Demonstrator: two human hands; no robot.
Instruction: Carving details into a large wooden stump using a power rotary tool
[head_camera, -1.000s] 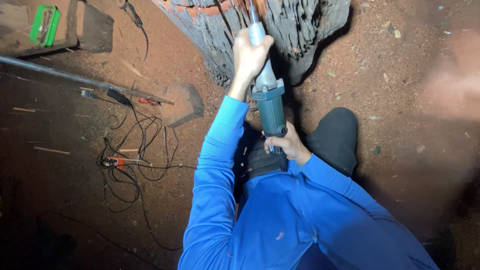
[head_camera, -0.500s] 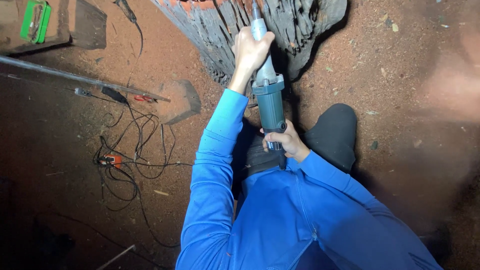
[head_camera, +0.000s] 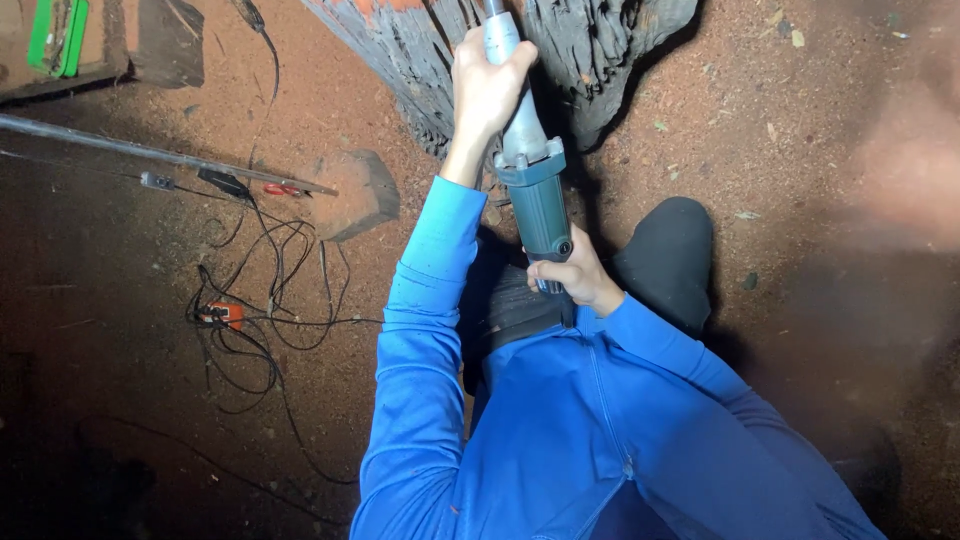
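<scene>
My left hand (head_camera: 487, 85) grips the grey front neck of a long teal power tool (head_camera: 535, 195), close to where its tip meets a rough, weathered block of carved wood (head_camera: 590, 40) at the top of the view. My right hand (head_camera: 570, 275) holds the tool's rear end against my body. Both arms are in blue sleeves. The tool's tip is hidden against the wood. A black-clad knee (head_camera: 670, 255) rests on the ground to the right.
Reddish sawdust (head_camera: 820, 120) covers the ground. Tangled black cables (head_camera: 260, 300) with an orange plug lie at left, near a long metal bar (head_camera: 150, 152), a wood offcut (head_camera: 355, 190) and a green object (head_camera: 55, 35) in the top-left corner.
The view has shifted slightly, so the tool and hands sit a little higher in the frame. Both hands keep the same grip on the tool.
</scene>
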